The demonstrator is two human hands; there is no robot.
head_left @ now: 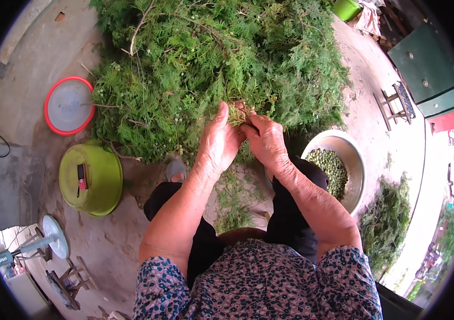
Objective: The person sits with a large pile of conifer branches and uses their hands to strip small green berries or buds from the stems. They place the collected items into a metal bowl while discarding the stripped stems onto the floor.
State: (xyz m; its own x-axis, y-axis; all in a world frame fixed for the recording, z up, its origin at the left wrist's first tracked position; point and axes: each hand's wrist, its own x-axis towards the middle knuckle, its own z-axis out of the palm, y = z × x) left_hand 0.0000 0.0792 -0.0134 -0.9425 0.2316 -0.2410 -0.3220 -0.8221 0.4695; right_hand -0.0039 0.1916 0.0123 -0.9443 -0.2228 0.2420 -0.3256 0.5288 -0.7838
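Note:
My left hand (220, 140) is raised in front of a large heap of green conifer branches (184, 80), its thumb up and its fingers curled around a small conifer sprig (237, 114). At the sprig's right side, my right hand (267, 143) is closed, thumb and fingers pinched together on it. Whatever lies right between those fingertips is too small to make out. Beside my right knee stands a metal basin (356, 168), part-filled with small round green cones (327, 166).
An upturned lime-green tub (110, 184) with a phone (82, 177) on it stands left, near a red-rimmed basin (89, 118). Loose sprigs (232, 200) litter the floor between my feet. Stripped-looking greenery (386, 226) is piled right. Small stools (395, 104) and a fan (53, 237) stand farther out.

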